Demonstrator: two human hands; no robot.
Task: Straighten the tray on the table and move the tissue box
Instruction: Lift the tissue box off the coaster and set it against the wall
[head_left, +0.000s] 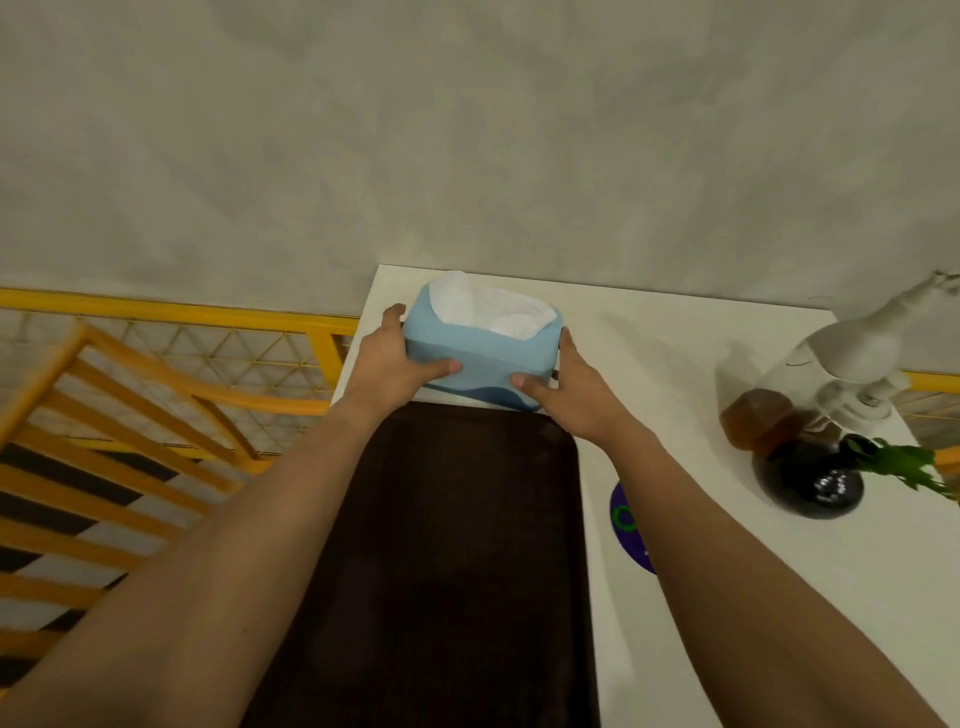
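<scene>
White table (701, 353) against wall; dark brown tray (457, 545) lies lengthwise on near-left part, looks squared to table edge. Blue tissue box (480, 351) at far-left corner, just beyond tray's far end. Left hand (392, 358) and right hand (569, 395) clamp box ends, thumbs on near face; both grips closed on box. Advice: keep pressure even, lift level, clear tray rim, avoid dark vase (810, 480) at right.

Dim, soft indoor light; wide-angle bending at the edges; the lamp (862, 348) at right blurs, casting faint shadow leftward.
</scene>
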